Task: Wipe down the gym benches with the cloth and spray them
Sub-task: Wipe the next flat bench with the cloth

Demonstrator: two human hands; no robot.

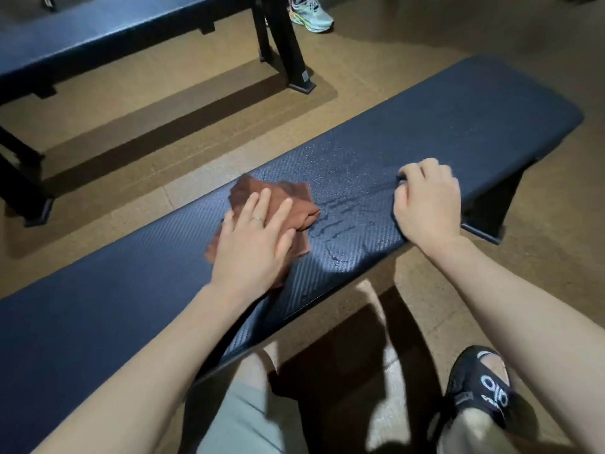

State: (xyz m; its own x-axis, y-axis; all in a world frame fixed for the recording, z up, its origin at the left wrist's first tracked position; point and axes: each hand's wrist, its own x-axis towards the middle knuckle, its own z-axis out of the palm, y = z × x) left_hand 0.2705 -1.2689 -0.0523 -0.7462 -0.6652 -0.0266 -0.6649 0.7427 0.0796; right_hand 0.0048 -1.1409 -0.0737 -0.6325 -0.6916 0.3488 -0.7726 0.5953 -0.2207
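Bench [458,119]: long, dark padded top with a textured surface, running from lower left to upper right. Wet streaks and droplets [343,221] are seen on the middle stretch, between the two hands.

Cloth [278,198]: brown, crumpled, lying on the bench top just left of the wet patch. It is pressed flat under the left hand [252,244], fingers straight and spread over it, nothing gripped.

Right hand [425,201]: fingers curled, resting on the bench near its front edge. Something dark shows at the fingertips; whether anything is held cannot be told. No spray bottle is made out.

Handling, as judged: the cloth is light, soft and limp, so it is likely to bunch and slide under the palm; it is best held with a flat palm over its middle, or gathered into a wad. The wetted vinyl is probably slick; the unsprayed ends are drier.

A second bench [98,37] stands beyond; a shoe [311,11] is seen near it.
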